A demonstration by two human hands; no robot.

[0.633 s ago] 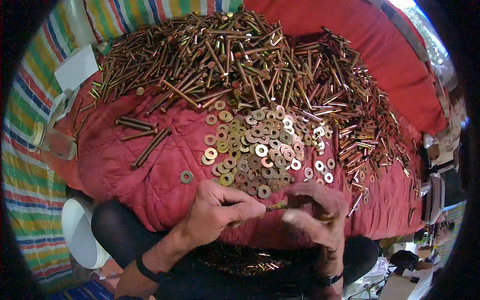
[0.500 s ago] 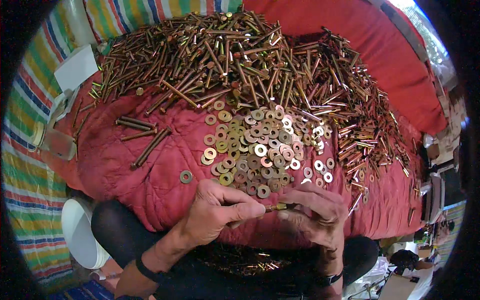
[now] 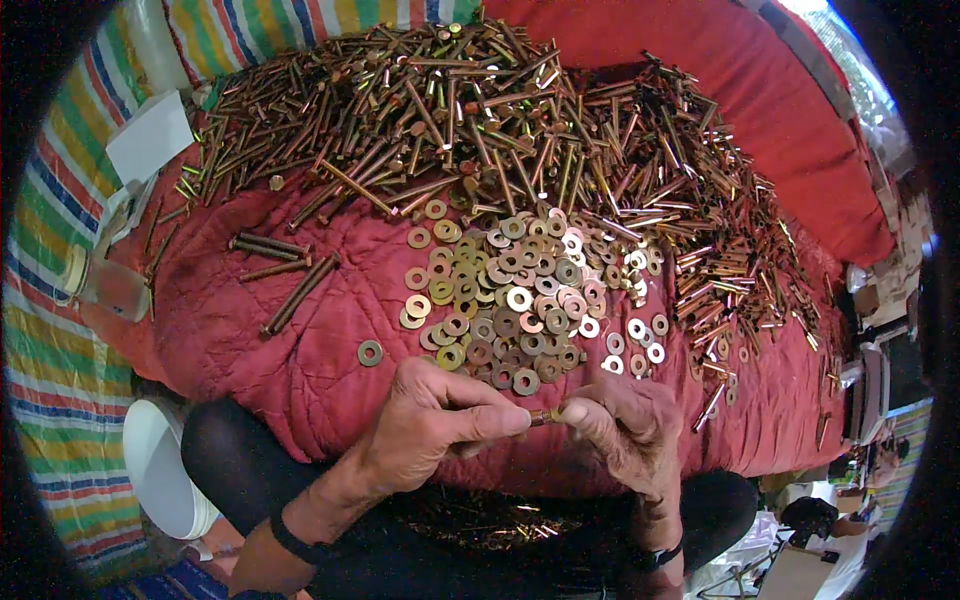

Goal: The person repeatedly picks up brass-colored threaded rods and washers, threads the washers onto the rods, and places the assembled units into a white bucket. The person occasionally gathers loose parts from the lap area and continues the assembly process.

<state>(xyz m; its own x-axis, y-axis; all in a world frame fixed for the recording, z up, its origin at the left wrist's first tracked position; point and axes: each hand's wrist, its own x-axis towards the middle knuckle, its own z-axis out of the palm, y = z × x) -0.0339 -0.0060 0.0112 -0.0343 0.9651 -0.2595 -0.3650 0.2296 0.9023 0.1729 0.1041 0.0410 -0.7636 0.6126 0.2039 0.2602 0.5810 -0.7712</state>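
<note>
Between my two hands, a short stretch of threaded bolt (image 3: 541, 417) shows, copper-brown in colour and lying level. My left hand (image 3: 425, 425) is closed on it, thumb pressed against the fingers; the rest of the bolt is hidden in that hand. The thumb and fingers of my right hand (image 3: 630, 430) pinch the bolt's right-hand end. A small brassy piece at that end is mostly covered by the thumb, and I cannot tell what it is. Just beyond my hands lies a pile of flat washers (image 3: 520, 299), with one loose washer (image 3: 370, 353) to its left.
A large heap of bolts (image 3: 430, 110) spreads over the red quilted cloth (image 3: 200, 270) behind the washers. Several bolts (image 3: 300, 295) lie apart at the left. A jar (image 3: 115, 288) and a white bucket (image 3: 165, 470) stand farther left. More metal pieces (image 3: 500, 525) lie below my hands.
My right hand's fingers have shifted and closed over the bolt's end, with the thumb now on top, covering the brassy piece. My left hand stays in place with its grip.
</note>
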